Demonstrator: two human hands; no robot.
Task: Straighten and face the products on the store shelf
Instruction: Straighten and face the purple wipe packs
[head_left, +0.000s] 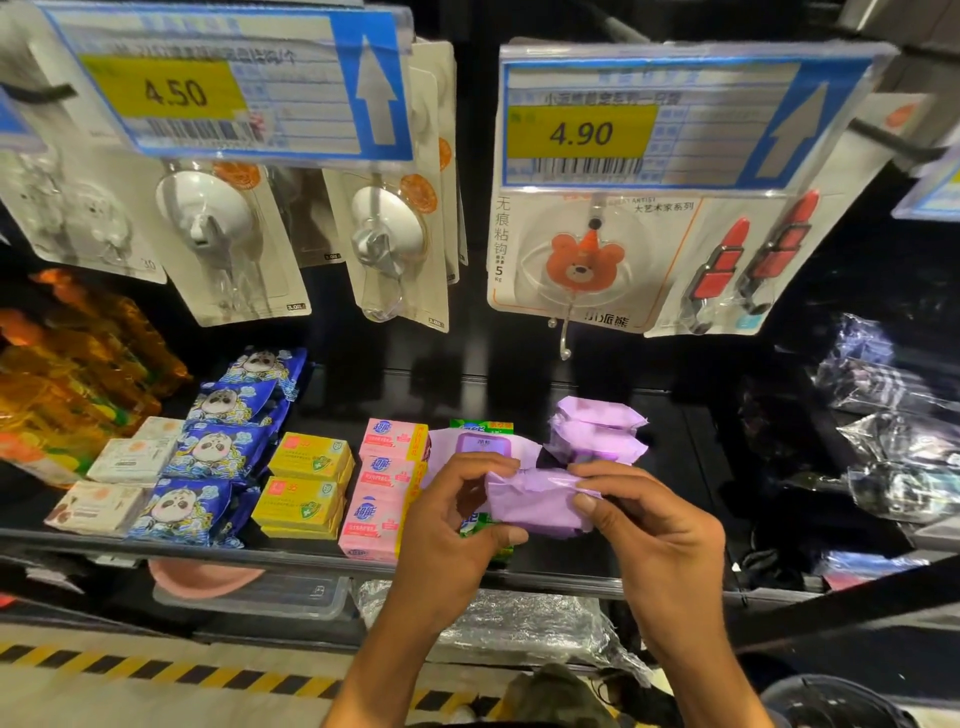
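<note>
A purple soft-wrapped soap pack (535, 501) is held above the front of the black shelf (291, 555). My left hand (457, 525) pinches its left end and my right hand (649, 525) pinches its right end. Behind it, two more purple packs (597, 431) are stacked on the shelf, and another purple pack (475, 447) lies to their left. A green box (480, 427) shows partly under my left hand. Pink soap boxes (387, 488) stand in a row left of my hands.
Yellow boxes (306, 483), blue panda packs (218, 457) and white boxes (124, 483) fill the shelf's left side. Hook cards (576, 260) and price tags (582, 132) hang overhead. Clear-wrapped dark goods (893, 441) sit at right. A striped floor line (156, 667) runs below.
</note>
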